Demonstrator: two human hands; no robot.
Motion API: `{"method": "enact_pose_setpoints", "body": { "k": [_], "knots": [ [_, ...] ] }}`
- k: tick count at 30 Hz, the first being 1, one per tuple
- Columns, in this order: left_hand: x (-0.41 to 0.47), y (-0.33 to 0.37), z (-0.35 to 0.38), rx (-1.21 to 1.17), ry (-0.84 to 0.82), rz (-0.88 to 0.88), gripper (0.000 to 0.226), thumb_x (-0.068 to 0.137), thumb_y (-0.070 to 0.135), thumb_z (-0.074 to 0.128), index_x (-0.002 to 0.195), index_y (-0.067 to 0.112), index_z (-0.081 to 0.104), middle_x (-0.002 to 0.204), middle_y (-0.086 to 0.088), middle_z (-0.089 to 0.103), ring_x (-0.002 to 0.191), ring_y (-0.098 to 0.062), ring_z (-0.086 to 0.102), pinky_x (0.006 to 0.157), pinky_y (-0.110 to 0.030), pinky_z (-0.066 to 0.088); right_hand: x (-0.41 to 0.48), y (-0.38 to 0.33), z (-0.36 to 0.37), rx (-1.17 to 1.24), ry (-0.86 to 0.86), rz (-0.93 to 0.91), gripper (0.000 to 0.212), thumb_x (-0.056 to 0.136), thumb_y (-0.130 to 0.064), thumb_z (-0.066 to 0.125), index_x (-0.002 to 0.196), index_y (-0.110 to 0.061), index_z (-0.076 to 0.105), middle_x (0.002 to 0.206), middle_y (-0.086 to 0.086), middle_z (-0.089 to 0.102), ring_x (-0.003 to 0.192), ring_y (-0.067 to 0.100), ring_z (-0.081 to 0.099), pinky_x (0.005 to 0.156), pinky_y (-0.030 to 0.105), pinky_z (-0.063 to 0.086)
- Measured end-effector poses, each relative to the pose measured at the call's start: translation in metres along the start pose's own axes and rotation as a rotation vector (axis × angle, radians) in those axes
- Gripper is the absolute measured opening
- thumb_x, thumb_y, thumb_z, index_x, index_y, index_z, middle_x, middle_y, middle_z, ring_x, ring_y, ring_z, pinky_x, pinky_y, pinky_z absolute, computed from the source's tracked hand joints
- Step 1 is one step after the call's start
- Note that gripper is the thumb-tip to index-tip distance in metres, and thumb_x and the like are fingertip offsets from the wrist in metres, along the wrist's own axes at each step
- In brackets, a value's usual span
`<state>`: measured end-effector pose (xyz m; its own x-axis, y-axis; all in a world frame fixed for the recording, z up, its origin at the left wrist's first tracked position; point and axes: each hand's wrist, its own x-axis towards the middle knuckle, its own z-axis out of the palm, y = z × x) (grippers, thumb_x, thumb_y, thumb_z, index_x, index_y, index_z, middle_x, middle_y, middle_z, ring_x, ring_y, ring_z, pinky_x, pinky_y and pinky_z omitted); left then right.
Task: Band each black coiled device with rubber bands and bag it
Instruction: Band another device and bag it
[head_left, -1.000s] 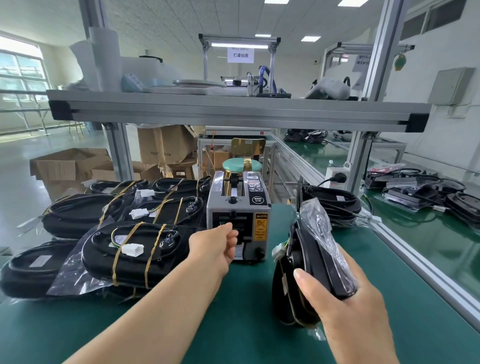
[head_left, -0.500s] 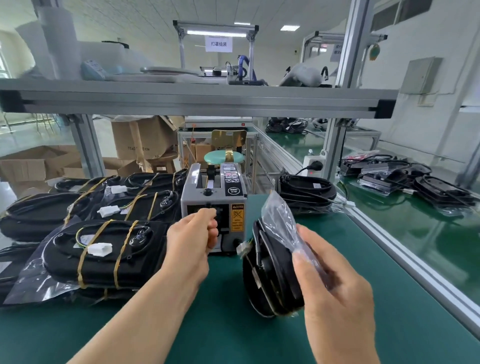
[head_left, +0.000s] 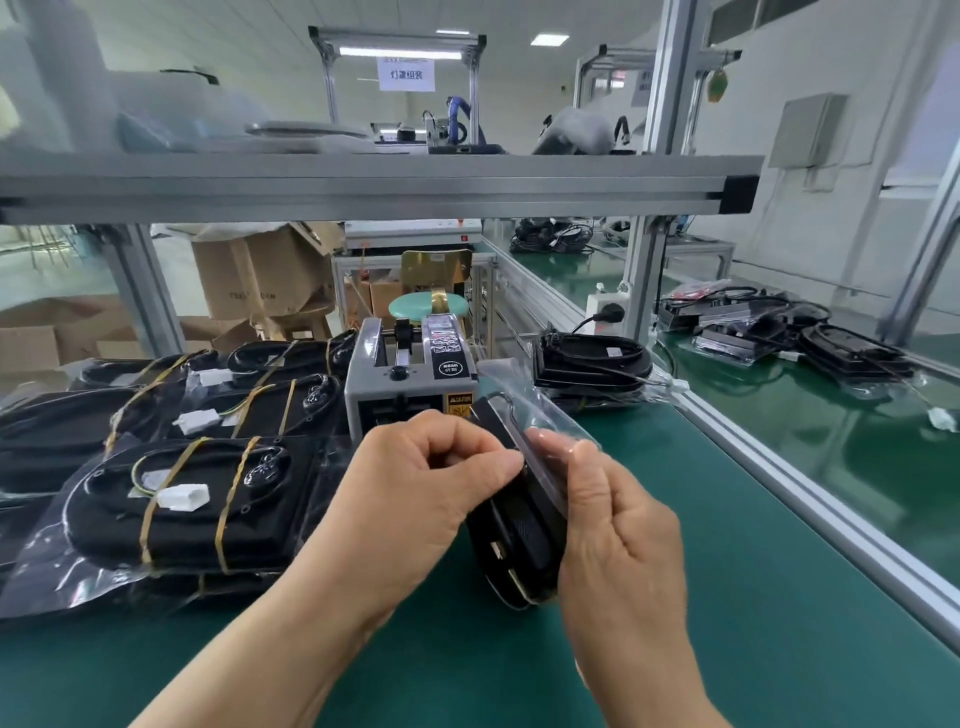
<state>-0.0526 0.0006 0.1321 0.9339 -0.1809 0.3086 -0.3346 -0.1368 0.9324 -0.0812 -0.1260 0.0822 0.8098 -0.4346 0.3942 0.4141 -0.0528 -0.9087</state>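
A black coiled device (head_left: 519, 540) in a clear plastic bag (head_left: 540, 410) stands on edge on the green bench, just in front of the tape dispenser. My right hand (head_left: 618, 525) grips its right side over the folded bag flap. My left hand (head_left: 415, 483) is closed, its fingertips pinched against the device's top edge; a piece of tape between them cannot be made out. Several banded, bagged devices (head_left: 176, 499) with yellow rubber bands and white connectors are piled at the left.
A grey automatic tape dispenser (head_left: 410, 374) stands at the bench middle. Another bagged device (head_left: 592, 358) lies behind to the right. An aluminium rail (head_left: 779, 462) bounds the bench's right side, with more devices (head_left: 852, 348) beyond. A shelf beam (head_left: 363, 187) spans overhead.
My left hand left the tape dispenser's slot and came right to the top of the bagged device. My right hand kept hold of the device, drawing it closer and lower.
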Motion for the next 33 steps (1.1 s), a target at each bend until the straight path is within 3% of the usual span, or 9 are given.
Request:
{"method": "enact_pose_setpoints", "body": {
  "k": [3,6,8,10,17,21,27,30,33],
  "knots": [
    [0.001,-0.004,0.001,0.008,0.012,0.005,0.011,0.076,0.019,0.079,0.065,0.020,0.075,0.066,0.007,0.063,0.052,0.001,0.051,0.050,-0.008,0.041,-0.002,-0.001,0.001,0.003,0.007,-0.007,0.042,0.087,-0.052,0.040,0.097,-0.031,0.075,0.088,-0.018,0.076,0.083,0.002,0.072,0.069,0.018,0.056],
    [0.000,-0.005,0.002,-0.018,0.009,-0.011,0.013,0.076,0.016,0.079,0.064,0.019,0.075,0.064,0.010,0.059,0.042,0.004,0.045,0.040,-0.008,0.037,-0.002,-0.004,0.003,0.045,0.005,-0.008,0.038,0.088,-0.047,0.041,0.096,-0.030,0.074,0.088,-0.021,0.075,0.084,-0.003,0.071,0.069,0.011,0.053],
    [0.001,-0.008,0.003,0.001,0.023,0.006,0.013,0.075,0.017,0.080,0.064,0.022,0.076,0.068,0.009,0.059,0.052,0.000,0.050,0.050,-0.008,0.041,-0.002,-0.006,0.005,0.067,0.006,-0.010,0.037,0.088,-0.045,0.042,0.096,-0.029,0.074,0.088,-0.022,0.075,0.084,-0.004,0.071,0.069,0.009,0.053],
    [0.002,-0.012,0.004,0.021,0.049,0.019,0.012,0.074,0.018,0.081,0.063,0.023,0.076,0.070,0.007,0.058,0.060,-0.004,0.050,0.057,-0.010,0.042,-0.003,-0.005,0.006,0.061,0.003,-0.014,0.037,0.088,-0.045,0.042,0.097,-0.029,0.074,0.088,-0.022,0.075,0.085,-0.004,0.070,0.070,0.010,0.053],
    [0.001,-0.015,0.006,0.076,0.101,0.045,0.016,0.074,0.018,0.081,0.061,0.022,0.072,0.058,0.014,0.048,0.049,-0.001,0.038,0.048,-0.009,0.034,-0.004,-0.004,0.007,0.088,0.001,-0.002,0.039,0.088,-0.045,0.042,0.100,-0.027,0.074,0.091,-0.021,0.075,0.089,-0.004,0.070,0.073,0.008,0.052],
    [0.002,-0.015,0.007,0.109,0.098,0.055,0.015,0.073,0.021,0.081,0.061,0.023,0.072,0.057,0.016,0.049,0.048,0.000,0.039,0.047,-0.008,0.033,-0.004,-0.003,0.004,0.057,0.012,0.009,0.040,0.088,-0.048,0.042,0.099,-0.029,0.075,0.092,-0.017,0.076,0.090,0.001,0.071,0.076,0.016,0.055],
    [0.002,-0.018,0.007,0.159,0.104,0.061,0.013,0.073,0.023,0.083,0.065,0.025,0.072,0.056,0.014,0.052,0.048,0.001,0.041,0.047,-0.010,0.036,-0.006,-0.004,0.003,0.076,-0.004,-0.003,0.035,0.090,-0.045,0.043,0.095,-0.033,0.076,0.089,-0.017,0.076,0.085,0.001,0.072,0.068,0.012,0.053],
    [0.002,-0.021,0.006,0.223,0.143,0.060,0.014,0.070,0.033,0.085,0.071,0.031,0.071,0.070,0.013,0.058,0.056,0.001,0.048,0.054,-0.012,0.040,-0.006,-0.004,0.002,0.078,-0.006,-0.016,0.035,0.089,-0.045,0.043,0.095,-0.033,0.076,0.091,-0.016,0.076,0.087,0.002,0.072,0.071,0.016,0.056],
    [0.003,-0.026,0.010,0.186,0.220,-0.041,0.034,0.066,0.040,0.086,0.089,0.037,0.062,0.096,0.018,0.058,0.083,0.004,0.056,0.066,-0.014,0.039,-0.005,-0.004,0.001,0.076,-0.004,-0.026,0.034,0.091,-0.043,0.043,0.095,-0.032,0.075,0.090,-0.018,0.076,0.086,0.000,0.072,0.071,0.013,0.055]
  ]
}}
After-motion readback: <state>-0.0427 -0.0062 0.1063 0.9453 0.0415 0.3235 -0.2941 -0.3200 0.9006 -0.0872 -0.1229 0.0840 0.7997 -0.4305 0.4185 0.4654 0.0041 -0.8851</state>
